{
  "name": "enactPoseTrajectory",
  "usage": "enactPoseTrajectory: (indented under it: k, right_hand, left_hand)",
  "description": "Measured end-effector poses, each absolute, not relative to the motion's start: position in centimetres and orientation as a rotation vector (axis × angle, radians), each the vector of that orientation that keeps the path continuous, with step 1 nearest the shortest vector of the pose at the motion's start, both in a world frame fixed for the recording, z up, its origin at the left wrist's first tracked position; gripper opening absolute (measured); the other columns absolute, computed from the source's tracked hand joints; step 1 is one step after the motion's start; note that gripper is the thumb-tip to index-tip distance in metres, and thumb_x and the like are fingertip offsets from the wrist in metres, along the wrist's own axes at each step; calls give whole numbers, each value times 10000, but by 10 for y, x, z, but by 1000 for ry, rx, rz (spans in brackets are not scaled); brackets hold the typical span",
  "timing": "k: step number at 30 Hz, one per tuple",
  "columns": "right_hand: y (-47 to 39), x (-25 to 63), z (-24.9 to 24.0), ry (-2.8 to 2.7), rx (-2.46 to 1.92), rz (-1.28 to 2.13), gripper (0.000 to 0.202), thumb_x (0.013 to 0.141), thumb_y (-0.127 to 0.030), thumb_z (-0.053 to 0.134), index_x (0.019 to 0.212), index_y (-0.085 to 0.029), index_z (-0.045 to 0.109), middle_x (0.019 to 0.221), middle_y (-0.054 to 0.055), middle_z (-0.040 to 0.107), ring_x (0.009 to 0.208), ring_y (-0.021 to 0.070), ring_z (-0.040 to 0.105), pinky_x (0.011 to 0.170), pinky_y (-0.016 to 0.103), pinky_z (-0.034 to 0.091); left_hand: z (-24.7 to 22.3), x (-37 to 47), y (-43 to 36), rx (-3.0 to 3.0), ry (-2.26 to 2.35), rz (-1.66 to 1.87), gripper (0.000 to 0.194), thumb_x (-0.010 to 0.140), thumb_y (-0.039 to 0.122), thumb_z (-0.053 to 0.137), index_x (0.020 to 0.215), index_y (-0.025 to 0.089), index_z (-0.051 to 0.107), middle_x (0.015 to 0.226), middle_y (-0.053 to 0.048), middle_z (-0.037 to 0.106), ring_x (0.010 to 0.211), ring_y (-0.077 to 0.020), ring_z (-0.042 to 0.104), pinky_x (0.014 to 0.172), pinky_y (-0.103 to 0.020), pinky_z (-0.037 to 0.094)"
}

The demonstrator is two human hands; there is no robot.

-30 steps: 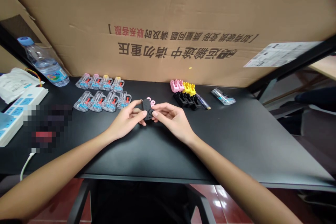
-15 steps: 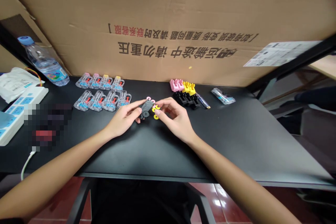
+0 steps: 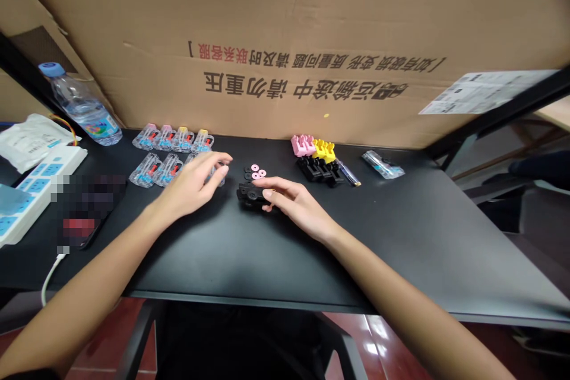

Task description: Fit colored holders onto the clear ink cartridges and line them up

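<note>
- Smooth bare bench (image 3: 249, 267) runs from the black piece (image 3: 252, 195), mid-bench, to the front edge.
- Right hand (image 3: 298, 205) pinches that hard, blocky piece.
- Left hand (image 3: 191, 187), released, hovers by clear glossy pieces (image 3: 184, 140), four in their row along the rear edge.
- Three flat pink rings (image 3: 255, 168) lie just beyond the black piece.

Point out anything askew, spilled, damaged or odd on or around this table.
Only the big brown cardboard panel behind the black table looks odd: its printed lettering is upside down. I see no spill or breakage; the clear plastic pieces with red parts lie in two rows, partly hidden by the left hand.
</note>
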State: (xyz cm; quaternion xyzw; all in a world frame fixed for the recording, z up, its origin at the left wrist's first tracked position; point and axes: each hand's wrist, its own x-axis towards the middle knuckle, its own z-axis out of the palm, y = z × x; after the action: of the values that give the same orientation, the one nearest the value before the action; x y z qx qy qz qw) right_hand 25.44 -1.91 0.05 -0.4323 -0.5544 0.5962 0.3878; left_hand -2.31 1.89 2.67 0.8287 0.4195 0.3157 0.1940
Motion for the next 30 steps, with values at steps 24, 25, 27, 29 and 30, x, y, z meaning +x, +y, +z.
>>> enactPoseTrajectory:
  k: [24,25,27,29,30]
  right_hand:
    - [-17,255,6,-1434,-1184,1376,450,817,-551,912,1069,-196,800,944,56,800,760,190,718,831,415,651]
    - [-17,255,8,-1454,-1214,1356,431,826,-571,899,997,-190,793,874,45,776,709,176,684,766,388,636]
    - [-19,255,11,-1468,-1249,1310,434,827,-604,885,889,-191,766,785,26,728,650,159,630,673,347,591]
    - [-19,255,12,-1434,-1246,1277,446,810,-619,891,863,-202,742,758,12,699,658,162,626,667,340,578]
    - [-19,255,11,-1404,-1232,1273,447,797,-615,902,869,-208,731,769,9,697,686,171,646,700,348,589]
  left_hand:
    - [12,-42,32,2642,1366,455,801,968,566,701,1632,194,451,1637,-208,500,1500,-426,432,1262,-631,282]
    - [12,-43,32,2637,1359,458,784,971,554,700,1627,198,459,1625,-203,520,1492,-423,444,1262,-634,277]
    - [14,-43,32,2624,1345,475,775,942,551,743,1596,214,497,1556,-189,580,1455,-422,481,1261,-644,281]
    - [16,-44,33,2605,1331,518,787,887,545,814,1553,234,533,1496,-172,596,1425,-421,507,1255,-652,309]
    - [17,-43,33,2589,1307,556,788,868,524,843,1539,245,539,1491,-164,577,1421,-414,514,1253,-645,336]
